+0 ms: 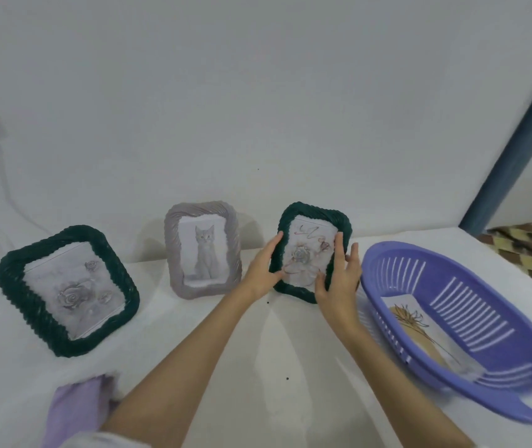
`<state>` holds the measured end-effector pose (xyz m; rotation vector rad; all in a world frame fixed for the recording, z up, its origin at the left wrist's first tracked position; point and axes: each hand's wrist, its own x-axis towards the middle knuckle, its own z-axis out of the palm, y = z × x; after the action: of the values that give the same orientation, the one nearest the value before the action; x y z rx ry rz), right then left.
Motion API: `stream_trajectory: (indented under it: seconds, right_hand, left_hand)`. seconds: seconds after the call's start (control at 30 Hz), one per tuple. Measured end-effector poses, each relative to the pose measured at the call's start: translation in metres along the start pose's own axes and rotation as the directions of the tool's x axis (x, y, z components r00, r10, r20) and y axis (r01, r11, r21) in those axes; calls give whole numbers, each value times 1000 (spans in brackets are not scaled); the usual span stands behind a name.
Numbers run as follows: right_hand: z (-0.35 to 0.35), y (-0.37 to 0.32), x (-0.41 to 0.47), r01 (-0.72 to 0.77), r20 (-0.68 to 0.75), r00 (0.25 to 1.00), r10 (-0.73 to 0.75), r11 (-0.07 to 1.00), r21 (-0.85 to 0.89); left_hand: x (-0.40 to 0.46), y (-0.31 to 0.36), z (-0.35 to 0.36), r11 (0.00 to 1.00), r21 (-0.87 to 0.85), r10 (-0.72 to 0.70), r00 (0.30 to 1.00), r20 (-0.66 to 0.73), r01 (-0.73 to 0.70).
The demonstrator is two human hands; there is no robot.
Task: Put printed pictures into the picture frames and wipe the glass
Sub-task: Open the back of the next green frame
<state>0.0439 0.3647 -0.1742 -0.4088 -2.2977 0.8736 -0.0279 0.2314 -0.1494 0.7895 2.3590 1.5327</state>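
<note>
Both hands, left point(263, 270) and right point(339, 276), grip a green frame point(314, 218) upright on the white table point(225, 350) against a pale wall point(258, 92).

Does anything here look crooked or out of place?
Mostly tidy. The small green frame stands tilted, gripped by the left hand and right hand. One printed picture lies unframed in the purple basket.

Bare tabletop point(232, 376) lies open in front; 3 frames line the wall, basket point(387, 286) seemingly blocks the right.
</note>
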Motion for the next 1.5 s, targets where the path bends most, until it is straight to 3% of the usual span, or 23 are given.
stream_trajectory:
  seconds: [0.1, 0.27, 0.4, 0.5, 0.67, 0.77, 0.9, 1.0, 1.07, 1.17, 1.27, 1.5]
  right_hand:
    - [-3, 1, 7, 20, 20, 1000, -19, 998, -58]
    - [-11, -3, 8, -50, 103, 994, 48, 999, 13]
    - [-16, -1, -1, 135, 124, 984, -129, 990, -38]
    - [-21, -8, -11, 165, 185, 970, -161, 986, -9]
    - [-32, -55, -16, 221, -21, 975, -222, 974, -47]
    - [-42, -92, -14, 192, 49, 980, -192, 981, -3]
    - [-52, -107, -12, 175, 83, 983, -164, 974, -143]
    - [-63, -107, -16, 128, 171, 976, -134, 991, 45]
    - [-70, -104, -18, 101, 233, 962, -145, 976, 191]
    - [-77, -98, -17, 85, 345, 911, -227, 921, 381]
    - [-78, -94, -19, 23, 496, 805, -327, 852, 523]
    - [-54, -75, -47, -192, 577, 780, -242, 786, 588]
  left_hand:
    - [4, -4, 5, 998, -57, -28, 1000, -6, 28]
    - [-9, -6, 0, 997, -73, -8, 989, -150, -3]
    - [-42, -12, -16, 988, -135, 43, 966, -256, -80]
    - [-76, -9, -29, 983, -133, 81, 955, -286, -124]
    - [-114, 1, -30, 984, -47, 144, 931, -336, -169]
    - [-125, 6, -24, 989, -23, 135, 939, -317, -149]
    - [-135, 15, -22, 986, -75, 119, 945, -304, -148]
    - [-135, 25, -31, 974, -67, 161, 866, -474, -218]
    - [-130, 29, -39, 978, -65, 139, 846, -515, -200]
    - [-126, 29, -49, 985, -132, 52, 916, -397, -113]
    - [-135, 27, -52, 951, -296, 15, 970, -244, -89]
    - [-172, -3, -48, 933, -356, -74, 939, -335, -53]
